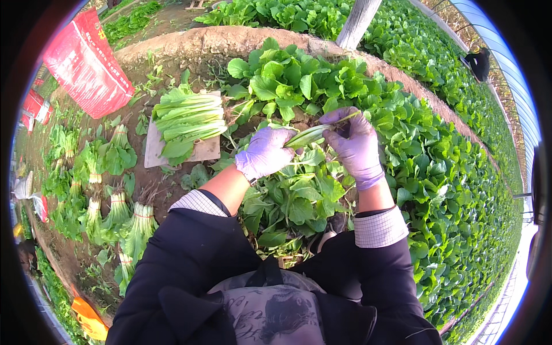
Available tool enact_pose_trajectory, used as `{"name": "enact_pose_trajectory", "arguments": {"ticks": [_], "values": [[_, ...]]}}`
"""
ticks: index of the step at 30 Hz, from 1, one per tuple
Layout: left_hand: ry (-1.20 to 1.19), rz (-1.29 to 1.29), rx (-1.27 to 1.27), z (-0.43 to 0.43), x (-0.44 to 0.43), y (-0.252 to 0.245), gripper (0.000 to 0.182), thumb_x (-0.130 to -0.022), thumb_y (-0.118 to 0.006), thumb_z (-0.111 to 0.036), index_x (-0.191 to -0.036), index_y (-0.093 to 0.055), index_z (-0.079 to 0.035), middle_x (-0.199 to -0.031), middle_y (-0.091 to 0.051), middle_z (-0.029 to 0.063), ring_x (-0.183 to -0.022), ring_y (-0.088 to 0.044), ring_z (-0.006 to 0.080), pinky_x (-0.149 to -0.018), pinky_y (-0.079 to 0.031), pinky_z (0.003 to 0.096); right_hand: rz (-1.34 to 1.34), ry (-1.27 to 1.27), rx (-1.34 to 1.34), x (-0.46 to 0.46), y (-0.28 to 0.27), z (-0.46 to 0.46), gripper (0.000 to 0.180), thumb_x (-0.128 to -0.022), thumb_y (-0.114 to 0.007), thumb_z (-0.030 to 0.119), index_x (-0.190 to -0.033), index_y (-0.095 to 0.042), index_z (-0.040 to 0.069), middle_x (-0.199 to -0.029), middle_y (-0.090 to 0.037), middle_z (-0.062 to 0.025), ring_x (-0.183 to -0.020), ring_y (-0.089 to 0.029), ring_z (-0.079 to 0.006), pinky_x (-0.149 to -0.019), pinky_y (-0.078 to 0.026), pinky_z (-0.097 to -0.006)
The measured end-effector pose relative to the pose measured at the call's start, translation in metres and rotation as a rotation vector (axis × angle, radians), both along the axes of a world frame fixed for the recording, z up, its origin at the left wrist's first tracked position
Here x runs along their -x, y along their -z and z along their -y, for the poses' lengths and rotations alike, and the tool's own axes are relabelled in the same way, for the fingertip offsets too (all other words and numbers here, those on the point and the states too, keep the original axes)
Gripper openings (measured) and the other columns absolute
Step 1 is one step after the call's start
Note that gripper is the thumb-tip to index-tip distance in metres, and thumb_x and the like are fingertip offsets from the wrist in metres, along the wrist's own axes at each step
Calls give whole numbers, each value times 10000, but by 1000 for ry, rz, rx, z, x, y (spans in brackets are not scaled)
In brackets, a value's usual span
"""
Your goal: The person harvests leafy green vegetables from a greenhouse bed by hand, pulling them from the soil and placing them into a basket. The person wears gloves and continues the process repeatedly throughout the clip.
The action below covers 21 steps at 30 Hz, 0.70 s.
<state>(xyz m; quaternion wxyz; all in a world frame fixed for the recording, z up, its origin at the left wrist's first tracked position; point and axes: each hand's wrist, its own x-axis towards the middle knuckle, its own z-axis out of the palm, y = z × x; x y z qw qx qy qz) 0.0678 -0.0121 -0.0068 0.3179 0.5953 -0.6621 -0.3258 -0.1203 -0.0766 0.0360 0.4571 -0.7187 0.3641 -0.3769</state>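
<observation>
My left hand [269,151], in a thin purple glove, is closed round the stalks of a leafy green plant [308,136]. At the plant's root end, my right hand [351,144], gloved alike, pinches a thin yellowish stem or leaf between thumb and fingers. Loose picked greens [297,194] lie below both hands, in front of my knees. To the left, a pile of leafy greens [194,120] rests on a flat board [154,148], stalks side by side and roots pointing right. Farther left, several bundles of greens [142,222] tied with red bands stand on the soil.
Growing leafy greens [431,189] fill the right side. A low earth ridge [215,41] and a wooden post [358,23] stand ahead. A red printed sack [88,64] is at the upper left, an orange bag [89,319] at the lower left. Another person [478,64] is far right.
</observation>
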Motion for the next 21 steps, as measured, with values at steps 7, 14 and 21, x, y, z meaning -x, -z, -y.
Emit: {"name": "enact_pose_trajectory", "arguments": {"ticks": [7,14,21], "values": [[-96,-32,-33,9,-15,16,172,-765,-593,-105,-903,-685,-56,-746,-634,119,-676,-609,201,-626,-470,334,252,126,-124,11,3,19,156,-713,-572,-92,-792,-607,37,-771,-643,-18,-652,-549,-67,-632,-477,-209],[48,-525,-311,12,-17,18,227,-846,-515,46,-1044,-617,0,-948,-657,53,-801,-601,109,-763,-485,252,-525,136,82,16,13,19,536,-680,-812,271,-1147,-626,82,-1081,-587,-109,-973,-609,-231,-859,-486,-333],[63,-177,-23,12,-5,12,214,-913,-583,-188,-1035,-626,-17,-820,-638,85,-781,-592,142,-714,-472,315,-29,78,-209,-13,58,9,322,-738,-692,126,-1036,-637,19,-815,-684,-67,-702,-631,-127,-699,-515,-262]]}}
